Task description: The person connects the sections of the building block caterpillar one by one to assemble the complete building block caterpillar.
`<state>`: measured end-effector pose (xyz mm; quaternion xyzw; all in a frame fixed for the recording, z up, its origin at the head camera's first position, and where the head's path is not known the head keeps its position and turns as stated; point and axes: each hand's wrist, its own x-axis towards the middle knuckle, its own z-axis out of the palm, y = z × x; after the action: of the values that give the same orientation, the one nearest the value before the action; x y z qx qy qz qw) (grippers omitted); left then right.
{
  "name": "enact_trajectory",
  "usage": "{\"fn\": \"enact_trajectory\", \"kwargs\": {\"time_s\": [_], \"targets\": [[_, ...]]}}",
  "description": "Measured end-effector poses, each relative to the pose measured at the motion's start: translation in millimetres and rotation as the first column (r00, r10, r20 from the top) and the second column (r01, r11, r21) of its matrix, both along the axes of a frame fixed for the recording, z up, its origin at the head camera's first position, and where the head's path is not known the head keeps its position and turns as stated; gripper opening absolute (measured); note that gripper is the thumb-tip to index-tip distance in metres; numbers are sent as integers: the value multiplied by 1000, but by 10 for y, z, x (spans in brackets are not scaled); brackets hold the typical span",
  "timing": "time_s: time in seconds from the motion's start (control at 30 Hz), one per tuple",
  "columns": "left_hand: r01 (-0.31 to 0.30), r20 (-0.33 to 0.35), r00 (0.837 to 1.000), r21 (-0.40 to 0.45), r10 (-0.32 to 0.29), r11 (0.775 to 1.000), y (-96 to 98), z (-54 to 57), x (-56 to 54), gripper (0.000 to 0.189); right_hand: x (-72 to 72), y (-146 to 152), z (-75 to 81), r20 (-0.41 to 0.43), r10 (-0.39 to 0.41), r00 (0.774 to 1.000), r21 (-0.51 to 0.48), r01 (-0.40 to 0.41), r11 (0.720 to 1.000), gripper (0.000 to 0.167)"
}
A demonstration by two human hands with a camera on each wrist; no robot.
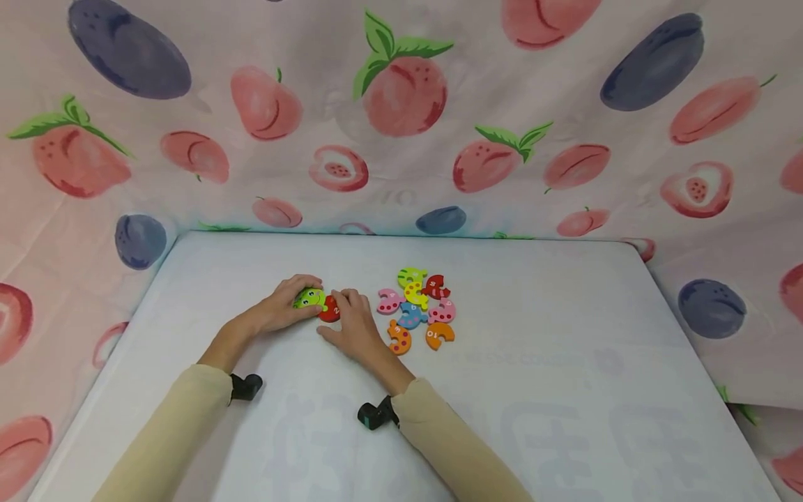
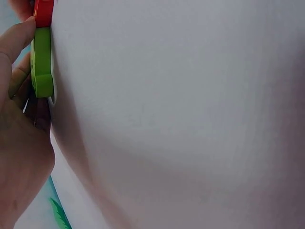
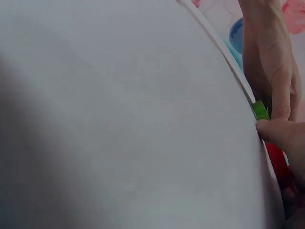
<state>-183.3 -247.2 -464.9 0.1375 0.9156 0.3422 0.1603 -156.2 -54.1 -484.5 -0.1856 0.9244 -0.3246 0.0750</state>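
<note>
My left hand point(image 1: 280, 307) grips a light-green puzzle piece point(image 1: 308, 298) with a smiling face, thumb on the near side and fingers round the far side. Against its right edge sits a red puzzle piece point(image 1: 328, 312) marked 2, held by my right hand point(image 1: 357, 326). Both pieces lie on the table, and fingers partly cover them. The left wrist view shows the thick green edge point(image 2: 42, 59) touching the red one point(image 2: 44, 13). In the right wrist view, the right thumb point(image 3: 276, 131) is where the green and red pieces meet.
Right of my hands lies a loose cluster of curved, numbered pieces: yellow point(image 1: 415, 293), blue point(image 1: 412, 317), red point(image 1: 434, 286), green point(image 1: 409, 277), pink point(image 1: 389, 301) and orange point(image 1: 440, 335) among them. The white table point(image 1: 564, 348) meets a fruit-patterned cloth point(image 1: 414, 167) behind.
</note>
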Motion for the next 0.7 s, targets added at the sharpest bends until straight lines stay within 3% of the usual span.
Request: {"fn": "enact_trajectory", "kwargs": {"time_s": [0.2, 0.37, 0.57, 0.7], "targets": [[26, -22, 999, 3, -26, 1000, 5, -10, 26, 50, 250, 207, 106, 109, 116, 987, -41, -112, 993, 94], [120, -92, 988, -52, -124, 991, 51, 51, 44, 45, 444, 518, 325, 108, 159, 981, 13, -162, 987, 87], [131, -190, 966, -235, -178, 963, 124, 170, 69, 39, 517, 1013, 451, 118, 144, 983, 112, -157, 981, 78], [143, -237, 948, -285, -214, 948, 166, 222, 75, 39, 568, 1364, 444, 92, 121, 988, 143, -133, 981, 74]]}}
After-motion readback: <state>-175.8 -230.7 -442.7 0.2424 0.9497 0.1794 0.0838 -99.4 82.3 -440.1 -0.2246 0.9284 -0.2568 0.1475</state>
